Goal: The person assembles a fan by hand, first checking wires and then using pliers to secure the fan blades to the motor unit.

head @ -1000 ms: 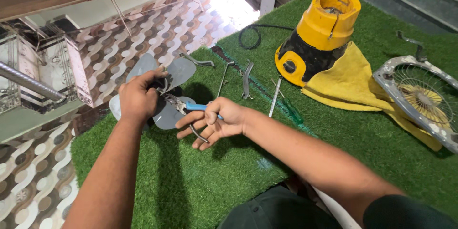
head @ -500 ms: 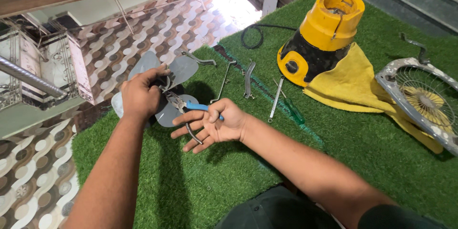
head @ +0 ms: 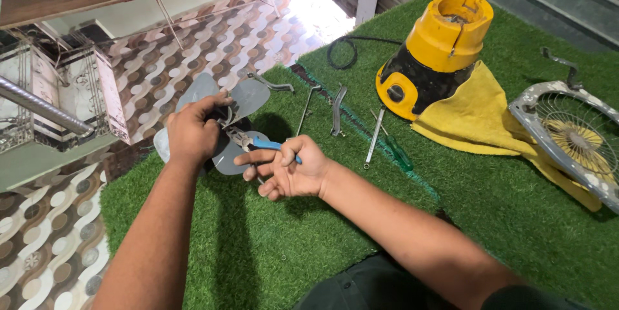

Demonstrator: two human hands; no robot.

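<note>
While my left hand (head: 192,134) grips the fan blade (head: 248,98) hub, I see my right hand (head: 290,169) close on pliers (head: 258,143) whose handles run rightward from it.

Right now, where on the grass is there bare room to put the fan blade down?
Bare turf lies below the right hand, toward the near edge, and between the screwdriver and fan guard. It is crowded by the wrenches and mixer base.
</note>
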